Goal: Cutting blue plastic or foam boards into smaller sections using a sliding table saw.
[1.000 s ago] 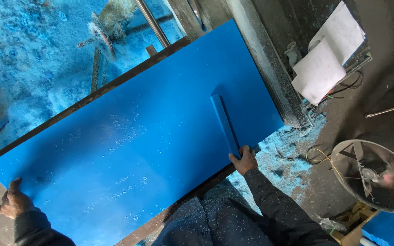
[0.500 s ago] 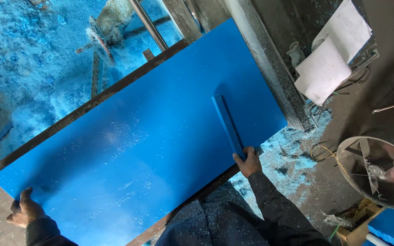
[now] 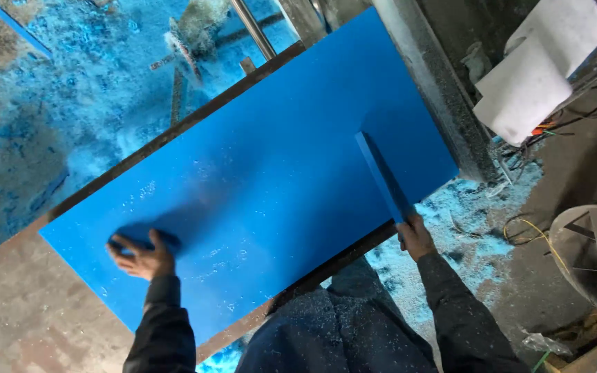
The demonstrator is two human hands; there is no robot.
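Note:
A large blue rectangular board [image 3: 264, 173] lies flat on a brown workbench [image 3: 15, 311], running diagonally across the view. My left hand [image 3: 139, 254] rests palm down on the board's surface near its lower left end, fingers spread. A narrow blue strip [image 3: 383, 176] lies on the board near its right end. My right hand [image 3: 414, 236] grips the near end of that strip at the board's near edge. Fine pale dust speckles the board.
Blue shavings cover the floor [image 3: 70, 103] beyond the bench and near my legs. A grey metal post [image 3: 437, 90] stands beside the board's right end. White sheets [image 3: 540, 69] lie at upper right. A round metal fan housing [image 3: 595, 255] sits at right.
My left hand left the board's lower left corner and moved onto its top surface. The right hand stays at the strip's near end. The view shifted slightly.

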